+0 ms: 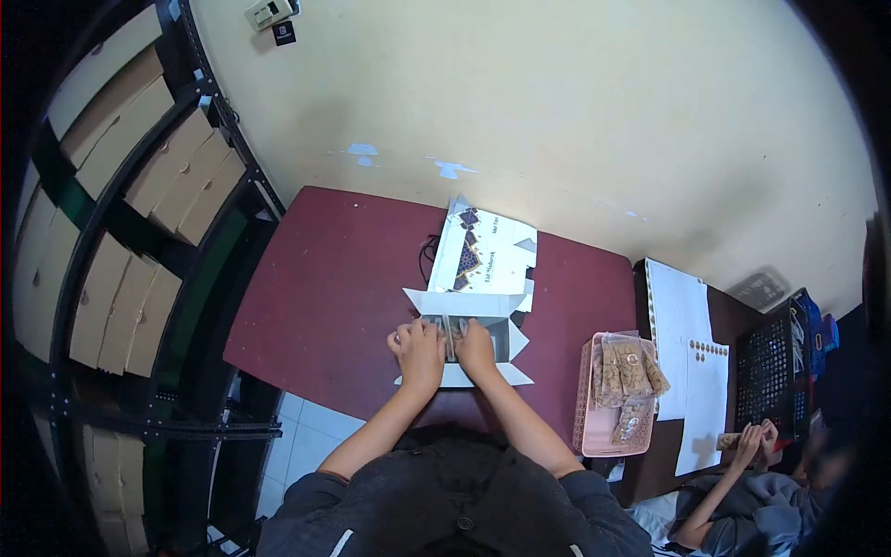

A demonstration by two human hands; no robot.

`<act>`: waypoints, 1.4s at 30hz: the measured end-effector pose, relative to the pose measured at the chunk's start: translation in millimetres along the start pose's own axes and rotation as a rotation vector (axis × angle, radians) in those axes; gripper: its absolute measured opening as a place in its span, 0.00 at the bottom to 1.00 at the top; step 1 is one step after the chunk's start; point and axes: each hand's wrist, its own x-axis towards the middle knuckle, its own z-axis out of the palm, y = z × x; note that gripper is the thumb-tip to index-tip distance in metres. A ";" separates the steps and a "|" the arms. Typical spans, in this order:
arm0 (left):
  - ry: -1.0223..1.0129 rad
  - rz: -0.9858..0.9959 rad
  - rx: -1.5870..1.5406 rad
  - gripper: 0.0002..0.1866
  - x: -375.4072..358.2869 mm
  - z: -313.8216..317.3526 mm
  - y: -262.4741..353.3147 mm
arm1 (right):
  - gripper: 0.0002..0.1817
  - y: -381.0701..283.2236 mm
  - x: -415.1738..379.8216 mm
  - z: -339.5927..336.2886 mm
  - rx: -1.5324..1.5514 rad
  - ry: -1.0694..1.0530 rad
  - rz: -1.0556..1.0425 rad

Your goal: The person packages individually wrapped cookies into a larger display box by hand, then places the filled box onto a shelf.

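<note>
An open cardboard gift box stands near the front edge of the maroon table, its pale flaps spread outward. Its raised lid at the back bears a dark geometric pattern and printed lettering. A clear packet stands upright inside the box; its contents are hard to make out. My left hand lies over the left side of the box, fingers bent around that end. My right hand reaches into the middle, fingers closed by the packet, and its fingertips are partly hidden.
A pink basket on the right holds several bags of brown snacks. Beyond it are white sheets with small round stickers and a black crate. A person handles a small packet there. Shelves with cartons stand left.
</note>
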 end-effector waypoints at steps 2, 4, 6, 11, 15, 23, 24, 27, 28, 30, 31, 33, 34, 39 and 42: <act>0.030 0.029 -0.058 0.09 4.2 -11.0 8.8 | 0.09 0.5 -0.4 -0.3 -0.004 0.032 -0.019; -0.163 0.002 -0.363 0.08 2.2 -9.4 12.0 | 0.11 -0.6 -0.9 -6.4 0.041 -0.040 -0.016; -0.173 0.053 -0.295 0.08 -1.5 -1.2 10.8 | 0.11 -1.7 -2.7 -8.6 0.037 -0.036 0.016; -0.236 -0.134 -0.300 0.16 -1.8 6.0 4.2 | 0.10 13.8 0.7 -23.2 0.087 -0.006 0.050; -0.249 -0.017 -0.203 0.19 -2.0 12.9 4.5 | 0.12 25.8 7.0 -34.1 0.094 -0.077 0.143; -0.312 0.053 -0.093 0.18 -2.5 28.8 9.9 | 0.13 42.9 10.6 -22.9 0.370 -0.172 0.195; -0.344 0.019 -0.067 0.17 -1.5 28.0 8.7 | 0.13 41.9 11.8 -22.8 0.471 -0.224 0.263; -0.238 0.051 -0.022 0.15 -3.8 21.3 9.1 | 0.14 36.3 9.2 -21.6 0.256 -0.162 0.115; -0.167 0.078 0.038 0.14 -5.0 19.6 10.1 | 0.15 31.9 8.7 -18.8 0.186 -0.135 0.065; -0.230 0.058 -0.037 0.13 -7.2 24.5 8.8 | 0.14 24.3 8.4 -9.3 0.121 -0.141 0.054; -0.222 0.011 -0.047 0.12 -9.7 31.1 8.4 | 0.13 21.3 7.9 -2.8 0.099 -0.105 0.031; -0.243 -0.023 -0.087 0.10 -10.7 36.7 5.9 | 0.12 16.9 6.1 7.1 0.030 -0.002 -0.027; -0.246 -0.022 -0.088 0.10 -10.5 37.7 5.5 | 0.12 22.1 7.4 10.1 0.030 -0.002 -0.024; -0.273 0.008 -0.037 0.13 -6.6 35.8 3.9 | 0.12 26.3 12.6 -11.8 0.344 -0.281 0.225; -0.481 -0.100 -0.016 0.11 -5.0 22.3 12.4 | 0.10 41.8 9.7 -24.7 0.346 -0.389 0.167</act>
